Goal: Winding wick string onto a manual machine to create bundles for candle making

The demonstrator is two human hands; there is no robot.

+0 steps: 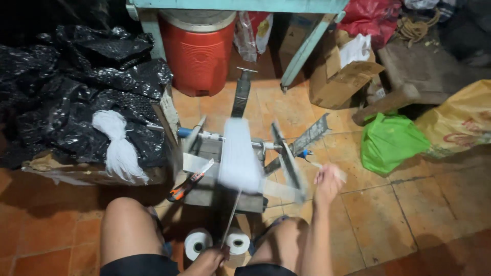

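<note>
Tiled floor (388, 214), frame centre: winding reel (239, 156) blurred, spinning. Right hand (327, 179) grips crank handle (335, 173); left hand (207, 260) pinches thread (231, 217), lower centre. Winding step; steady tension needed.

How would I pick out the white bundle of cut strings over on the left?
Start at the big red barrel under the teal table, then look down and left to the heap of black plastic bags. The white bundle of strings lies on the heap's right edge, tied near the top and fanning out below. Unlike the two white spools between the knees, it is loose, not wound.
</note>
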